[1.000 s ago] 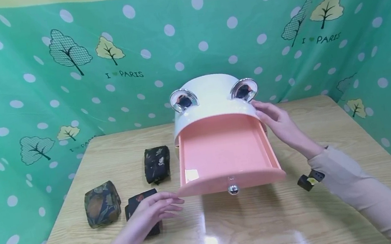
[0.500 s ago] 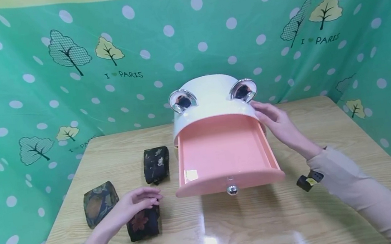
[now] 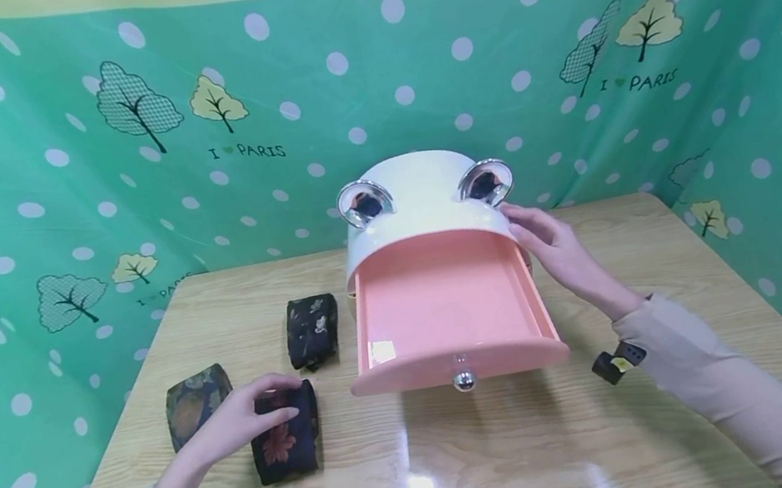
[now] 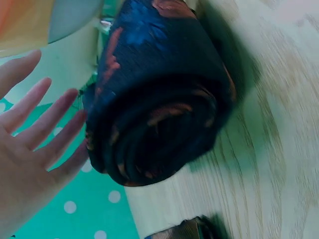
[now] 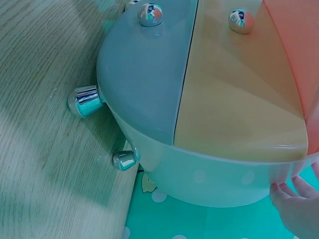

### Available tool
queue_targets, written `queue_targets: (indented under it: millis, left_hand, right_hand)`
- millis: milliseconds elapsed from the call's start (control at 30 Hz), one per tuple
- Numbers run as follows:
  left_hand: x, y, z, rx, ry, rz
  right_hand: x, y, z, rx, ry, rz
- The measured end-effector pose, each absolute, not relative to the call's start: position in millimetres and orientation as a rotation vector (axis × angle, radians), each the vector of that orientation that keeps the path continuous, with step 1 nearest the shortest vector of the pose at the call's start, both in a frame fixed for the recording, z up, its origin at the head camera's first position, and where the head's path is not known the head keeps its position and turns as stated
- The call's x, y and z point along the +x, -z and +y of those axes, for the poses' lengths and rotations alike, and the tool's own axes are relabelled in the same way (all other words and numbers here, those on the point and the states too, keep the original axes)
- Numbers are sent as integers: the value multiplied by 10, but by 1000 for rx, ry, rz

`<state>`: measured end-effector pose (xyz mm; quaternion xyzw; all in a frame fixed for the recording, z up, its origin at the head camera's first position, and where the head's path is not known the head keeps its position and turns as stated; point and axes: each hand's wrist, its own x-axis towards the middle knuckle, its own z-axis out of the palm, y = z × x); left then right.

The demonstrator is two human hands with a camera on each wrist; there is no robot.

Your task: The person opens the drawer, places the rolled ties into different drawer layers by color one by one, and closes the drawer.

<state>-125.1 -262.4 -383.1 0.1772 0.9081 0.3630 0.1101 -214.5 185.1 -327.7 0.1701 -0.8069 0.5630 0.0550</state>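
Observation:
Over the near roll of dark floral cloth [image 3: 287, 441], my left hand [image 3: 242, 418] hovers with thumb and fingers spread. The left wrist view shows the roll's spiral end [image 4: 154, 124], with the left hand [image 4: 37, 134] beside it and its fingertips close to the fabric; contact is unclear. My right hand [image 3: 563, 256] rests its fingertips on the side of a white frog-shaped drawer box [image 3: 423, 205]. A pink drawer [image 3: 448, 299] stands pulled out of it, bare inside. In the right wrist view the right hand [image 5: 299, 204] touches the box's side wall [image 5: 214, 184].
Two more rolled dark cloths lie on the table: a black floral one [image 3: 313, 330] beside the box and a brownish patterned one [image 3: 196, 401] at far left. Below the pink drawer sit a yellow drawer front [image 5: 239, 99] and a grey-blue one [image 5: 144, 74], with round silver knobs.
My left hand has moved left from the pink drawer's front corner to the near cloth roll, its fingers now spread over it. The right hand stays on the box.

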Motion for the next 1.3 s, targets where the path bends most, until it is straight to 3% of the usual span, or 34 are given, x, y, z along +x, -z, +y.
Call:
queue_targets:
  millis: [700, 1300]
  left_hand:
    - [-1341, 4015, -2816, 619, -879, 2692]
    - [-1448, 4125, -2865, 513, -879, 2532]
  right_hand:
    - [-2138, 3280, 1840, 515, -1694, -2479]
    - [-2122, 3269, 1839, 519, -1715, -2472]
